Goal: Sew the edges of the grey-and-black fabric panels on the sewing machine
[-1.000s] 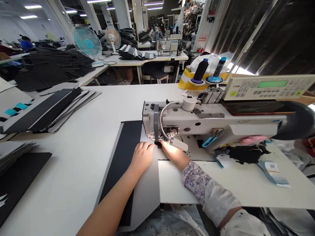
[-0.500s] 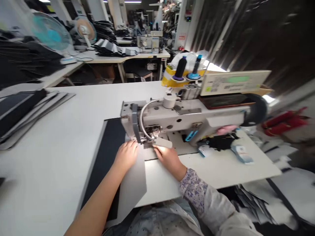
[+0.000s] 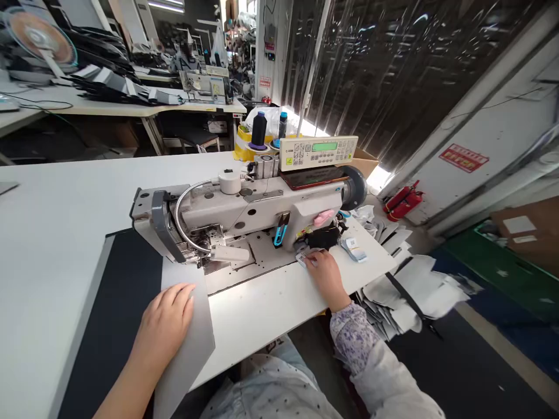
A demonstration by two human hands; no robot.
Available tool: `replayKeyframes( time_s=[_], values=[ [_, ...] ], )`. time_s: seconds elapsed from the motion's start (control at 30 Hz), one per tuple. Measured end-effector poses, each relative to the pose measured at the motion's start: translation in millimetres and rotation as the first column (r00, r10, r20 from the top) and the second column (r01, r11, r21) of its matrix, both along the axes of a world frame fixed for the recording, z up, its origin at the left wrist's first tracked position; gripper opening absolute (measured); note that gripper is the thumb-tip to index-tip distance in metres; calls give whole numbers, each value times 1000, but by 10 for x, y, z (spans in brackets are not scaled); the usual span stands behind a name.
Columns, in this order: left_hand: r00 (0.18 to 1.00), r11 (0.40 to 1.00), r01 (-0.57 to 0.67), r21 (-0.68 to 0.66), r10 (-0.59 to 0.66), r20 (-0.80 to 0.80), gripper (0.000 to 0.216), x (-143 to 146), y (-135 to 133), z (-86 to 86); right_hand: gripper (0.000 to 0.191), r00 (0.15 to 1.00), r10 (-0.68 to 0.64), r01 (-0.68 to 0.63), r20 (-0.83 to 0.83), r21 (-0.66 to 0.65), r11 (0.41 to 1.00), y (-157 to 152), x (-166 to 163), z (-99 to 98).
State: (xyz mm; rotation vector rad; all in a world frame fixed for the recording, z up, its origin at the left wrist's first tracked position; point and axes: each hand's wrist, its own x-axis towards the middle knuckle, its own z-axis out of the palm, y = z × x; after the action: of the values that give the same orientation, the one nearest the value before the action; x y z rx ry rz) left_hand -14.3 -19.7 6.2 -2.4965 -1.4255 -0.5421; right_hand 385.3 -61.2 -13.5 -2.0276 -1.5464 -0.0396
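Note:
My left hand [image 3: 163, 321] lies flat, fingers spread, on a grey and black fabric panel [image 3: 117, 302] that runs under the head of a white sewing machine [image 3: 244, 215]. My right hand [image 3: 323, 273] has reached to the right side of the machine bed. Its fingers curl on a small white label [image 3: 302, 258] beside black scraps [image 3: 321, 237] and a stack of tags [image 3: 354, 249]. What the fingers grip I cannot make out for sure.
A control panel [image 3: 321, 152] sits on top of the machine, thread cones [image 3: 259, 130] behind it. Cut fabric pieces [image 3: 410, 291] hang off the table's right edge. A red object [image 3: 402, 201] lies on the floor. Other tables with stacked dark panels [image 3: 113, 81] and a fan [image 3: 37, 43] stand at the back.
The view has swung to the right. My right hand left the needle area and moved right to the labels. My left hand slid back along the panel toward me.

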Motion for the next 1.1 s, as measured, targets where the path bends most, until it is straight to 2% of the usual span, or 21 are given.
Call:
replayKeyframes(
  time_s=[0.23, 0.5, 0.73, 0.83, 0.97, 1.03, 1.1],
  values=[
    [1000, 1000, 5, -4, -5, -10, 37, -15, -1, -6, 22, 995, -19, 23, -98, 46, 999, -59, 35, 0],
    [1000, 1000, 8, 3, -8, -8, 37, -2, 0, -6, 22, 994, -36, 32, -106, -37, 999, -12, 116, -11],
    [999, 998, -21, -60, 23, 37, 38, 6, -20, 2, 27, 992, 0, 14, -123, 112, 994, -143, 5, 94],
    [994, 985, 0, -172, 19, 107, 35, 243, -120, 58, 22, 980, 121, -94, -160, 164, 982, -178, -341, 151],
    [964, 923, 94, -373, 9, 266, 30, 703, -184, 122, 17, 928, 368, -355, -57, 165, 920, 12, -1132, 208],
    [972, 922, 24, -385, 68, 224, 29, 785, -102, 124, 16, 893, 449, -446, 3, 130, 886, 168, -1509, 229],
    [980, 924, -131, -358, 175, 91, 27, 698, 31, 127, 16, 849, 528, -529, 32, 94, 844, 320, -1785, 243]
  ],
)
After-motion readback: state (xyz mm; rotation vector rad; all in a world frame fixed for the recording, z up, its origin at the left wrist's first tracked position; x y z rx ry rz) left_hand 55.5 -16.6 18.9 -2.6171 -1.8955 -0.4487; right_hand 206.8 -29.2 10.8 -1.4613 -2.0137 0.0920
